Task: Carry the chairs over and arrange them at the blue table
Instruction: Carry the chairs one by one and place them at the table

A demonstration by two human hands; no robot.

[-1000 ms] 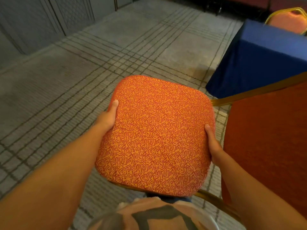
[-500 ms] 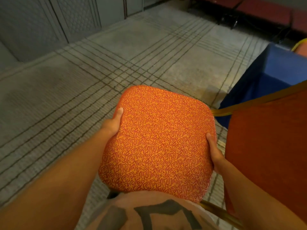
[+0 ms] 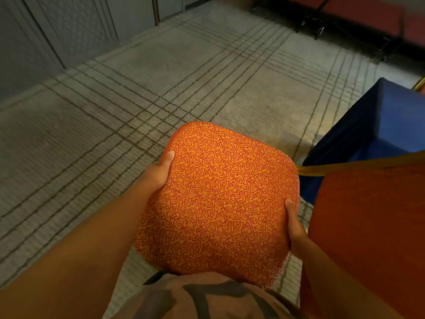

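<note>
Seen from above, looking down past a printed shirt at the bottom edge. Held out in front, a chair with an orange seat cushion covered in a dark red swirl pattern, lifted clear of the carpet and close against the body. Left hand clamped on the cushion's left edge, thumb lying on top of the fabric, remaining fingers curled underneath and out of sight. Right hand gripping the cushion's right edge in the same way, thumb on top, other fingers hidden below. Both forearms bare, reaching in from the lower corners. To the right of the seat, the chair's backrest, a broad plain orange-red panel edged along its top by a gold metal frame bar running out to the right border. Beyond that bar, at the right side, the blue bench, draped in a blue cloth that hangs down to the floor; near the carried chair but apart from it. At the far right edge, just past the bench, a sliver of gold frame, too little showing to tell what it belongs to. Carpet pale grey-beige, crossed by groups of dark lines forming a large grid. Grey panelled wall along the upper left. Dark metal legs and red surfaces in the upper right corner, blurred.
</note>
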